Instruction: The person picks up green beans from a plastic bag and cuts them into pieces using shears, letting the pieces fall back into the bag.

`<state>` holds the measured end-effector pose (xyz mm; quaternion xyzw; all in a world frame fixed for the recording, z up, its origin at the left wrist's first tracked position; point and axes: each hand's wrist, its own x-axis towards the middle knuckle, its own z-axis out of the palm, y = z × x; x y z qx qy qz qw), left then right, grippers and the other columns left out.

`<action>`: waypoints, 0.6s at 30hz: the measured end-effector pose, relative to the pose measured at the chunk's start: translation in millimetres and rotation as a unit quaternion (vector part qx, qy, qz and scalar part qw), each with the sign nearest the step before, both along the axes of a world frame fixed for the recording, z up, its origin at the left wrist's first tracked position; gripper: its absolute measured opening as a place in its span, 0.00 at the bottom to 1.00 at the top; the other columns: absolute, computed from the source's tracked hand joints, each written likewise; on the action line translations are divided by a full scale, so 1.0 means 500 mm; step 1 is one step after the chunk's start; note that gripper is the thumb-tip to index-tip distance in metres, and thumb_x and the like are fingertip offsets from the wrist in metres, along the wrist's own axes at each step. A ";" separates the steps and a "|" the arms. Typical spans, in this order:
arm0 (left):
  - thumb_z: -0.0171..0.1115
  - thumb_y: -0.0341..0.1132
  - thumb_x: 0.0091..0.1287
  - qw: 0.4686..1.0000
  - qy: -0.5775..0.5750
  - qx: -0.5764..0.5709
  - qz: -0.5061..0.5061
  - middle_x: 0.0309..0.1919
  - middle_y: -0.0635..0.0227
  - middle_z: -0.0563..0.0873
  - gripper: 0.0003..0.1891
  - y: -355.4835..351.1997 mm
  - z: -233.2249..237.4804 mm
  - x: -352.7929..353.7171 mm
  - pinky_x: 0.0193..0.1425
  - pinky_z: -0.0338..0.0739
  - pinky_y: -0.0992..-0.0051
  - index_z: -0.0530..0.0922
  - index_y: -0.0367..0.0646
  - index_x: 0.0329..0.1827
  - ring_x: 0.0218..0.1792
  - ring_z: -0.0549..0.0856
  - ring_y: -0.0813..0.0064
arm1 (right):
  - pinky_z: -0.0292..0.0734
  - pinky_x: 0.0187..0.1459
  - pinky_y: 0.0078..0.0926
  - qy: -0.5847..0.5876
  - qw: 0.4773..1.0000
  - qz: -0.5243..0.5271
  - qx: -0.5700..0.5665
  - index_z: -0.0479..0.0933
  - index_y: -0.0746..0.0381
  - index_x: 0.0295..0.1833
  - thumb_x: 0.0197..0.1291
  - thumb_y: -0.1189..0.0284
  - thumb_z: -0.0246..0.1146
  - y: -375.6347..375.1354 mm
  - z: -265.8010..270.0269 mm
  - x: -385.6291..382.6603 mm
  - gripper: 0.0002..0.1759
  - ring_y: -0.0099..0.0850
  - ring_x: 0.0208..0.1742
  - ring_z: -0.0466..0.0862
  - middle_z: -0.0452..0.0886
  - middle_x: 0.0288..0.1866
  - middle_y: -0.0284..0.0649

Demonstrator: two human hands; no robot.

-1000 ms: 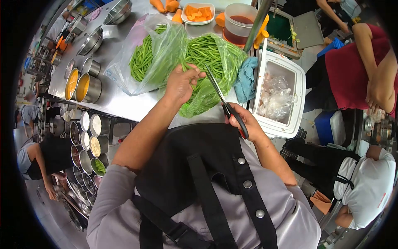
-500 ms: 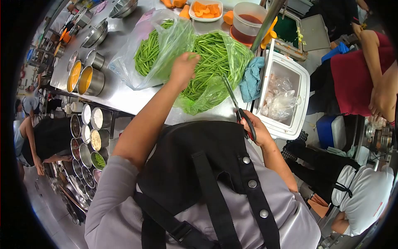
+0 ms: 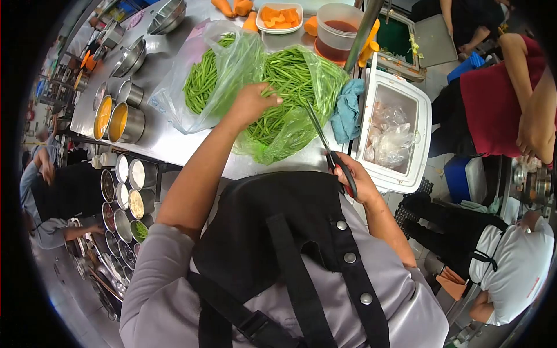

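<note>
My left hand (image 3: pixel 254 105) is over the pile of long green beans (image 3: pixel 290 72), its fingers closed with some green strands at the tips. That pile lies in an opened clear plastic bag (image 3: pixel 275 149) on the steel table. Beside it on the left, a second plastic bag (image 3: pixel 174 101) holds more green beans (image 3: pixel 200 81). In my right hand (image 3: pixel 360 180), near the table's front edge, is a pair of scissors (image 3: pixel 321 129) with black and red handles. Its long blades point up and left at the beans. My right hand's fingers are wrapped round the handles.
A teal cloth (image 3: pixel 348 110) lies right of the beans, next to a white cooler box (image 3: pixel 425 127) holding plastic bags. Behind are cut carrots in a white tub (image 3: pixel 261 26) and a container of dark red liquid (image 3: pixel 336 43). Metal pots (image 3: pixel 136 124) stand left. Co-workers are on both sides.
My left hand has come slightly lower over the beans, its fingers turned to the right. The scissors have shifted a little up and left. A co-worker at the left has moved an arm.
</note>
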<state>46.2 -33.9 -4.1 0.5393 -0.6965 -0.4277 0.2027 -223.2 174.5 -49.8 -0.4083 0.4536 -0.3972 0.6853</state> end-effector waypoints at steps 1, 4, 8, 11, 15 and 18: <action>0.74 0.38 0.62 1.000 0.026 0.005 0.004 0.31 0.73 0.83 0.15 0.009 0.001 0.004 0.31 0.70 0.75 0.81 0.37 0.41 0.27 0.72 0.84 | 0.65 0.35 0.15 -0.006 1.000 0.004 0.001 0.71 0.65 0.67 0.63 0.48 0.68 -0.011 0.007 0.006 0.37 0.16 0.34 0.71 0.74 0.34 0.27; 0.74 0.37 0.63 0.996 0.084 0.036 0.021 0.32 0.74 0.83 0.14 0.035 0.016 0.008 0.27 0.68 0.75 0.81 0.38 0.43 0.25 0.71 0.85 | 0.68 0.41 0.16 -0.021 1.000 0.021 -0.009 0.71 0.64 0.68 0.61 0.44 0.68 -0.044 0.033 0.021 0.42 0.19 0.40 0.74 0.75 0.39 0.29; 0.74 0.35 0.63 0.997 0.072 0.038 0.006 0.33 0.73 0.84 0.14 0.043 0.024 0.019 0.28 0.68 0.77 0.81 0.37 0.45 0.28 0.73 0.85 | 0.70 0.41 0.18 -0.040 0.998 0.032 -0.029 0.70 0.64 0.70 0.61 0.44 0.68 -0.070 0.061 0.034 0.43 0.21 0.40 0.76 0.76 0.39 0.31; 0.74 0.36 0.63 0.999 0.044 0.002 -0.012 0.33 0.73 0.84 0.15 0.047 0.030 0.020 0.29 0.70 0.78 0.81 0.37 0.46 0.30 0.75 0.85 | 0.72 0.39 0.19 -0.048 0.998 0.035 -0.033 0.70 0.64 0.70 0.62 0.47 0.68 -0.078 0.063 0.034 0.41 0.20 0.38 0.76 0.76 0.37 0.31; 0.74 0.35 0.63 0.998 -0.001 -0.038 -0.049 0.30 0.70 0.83 0.14 0.048 0.035 0.017 0.30 0.70 0.79 0.81 0.36 0.46 0.33 0.77 0.86 | 0.73 0.36 0.19 -0.011 1.000 0.018 -0.006 0.72 0.65 0.67 0.64 0.53 0.69 -0.077 0.061 0.039 0.34 0.20 0.33 0.76 0.76 0.35 0.31; 0.72 0.31 0.64 0.995 0.076 0.061 0.019 0.28 0.69 0.81 0.12 0.042 0.042 0.010 0.27 0.68 0.82 0.79 0.38 0.45 0.33 0.79 0.85 | 0.71 0.36 0.17 0.015 1.000 -0.012 0.007 0.73 0.66 0.64 0.65 0.55 0.69 -0.063 0.044 0.041 0.32 0.19 0.32 0.74 0.75 0.34 0.29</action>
